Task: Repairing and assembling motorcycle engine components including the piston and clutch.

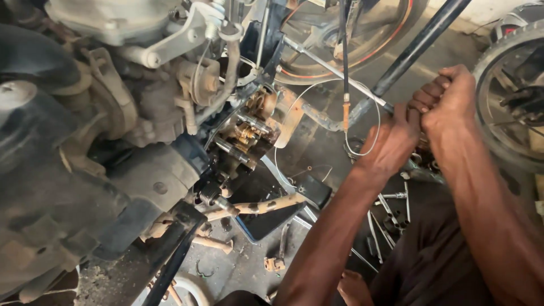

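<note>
My left hand (391, 141) reaches up from the bottom centre. Its fingers are curled round the near end of a thin metal rod (328, 68), beside a black frame tube (413, 51). My right hand (450, 93) is a tight fist pressed against the left hand's knuckles, and whatever it grips is hidden. Both hands are to the right of an opened motorcycle engine part (246, 133) with brass-coloured pieces showing. A thin wire cable (371, 139) loops just left of my left hand.
The dirty engine block (85, 170) fills the left side. One spoked wheel (351, 34) is at the top and a tyre (504, 90) at the right edge. A rusty lever (266, 205), a black tray (272, 221) and loose metal tools (391, 209) lie on the stained floor.
</note>
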